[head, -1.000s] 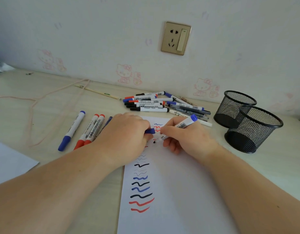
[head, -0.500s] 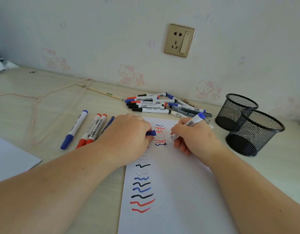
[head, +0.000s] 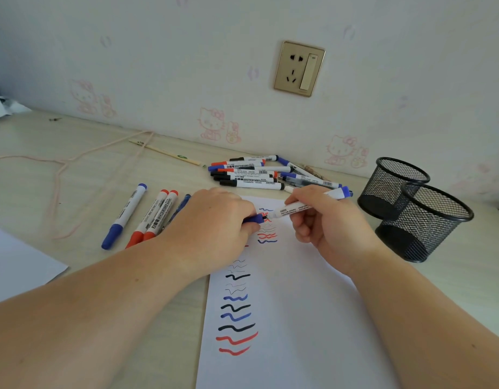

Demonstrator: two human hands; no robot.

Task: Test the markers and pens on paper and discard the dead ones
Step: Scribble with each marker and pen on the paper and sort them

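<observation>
Nearest, a white sheet of paper (head: 284, 318) on the table (head: 82, 169), striped with wavy test strokes in red, black and blue. Above the strokes, both hands meeting over the sheet's top end. Left hand (head: 214, 220) curled round a blue cap (head: 255, 219), open end facing right. Right hand (head: 324, 220) gripping a blue whiteboard marker (head: 307, 204), long axis slanting from upper right down to lower left, tip aimed at the cap's mouth and just short of it or touching; hard to say which. Probably recapping after a live blue stroke, so a short push along that axis to seat it. Left of the hands, four tested markers (head: 147, 214) side by side. Beyond, a pile of markers and pens (head: 256, 175). Far right, two mesh pen cups (head: 411, 209), touching.
</observation>
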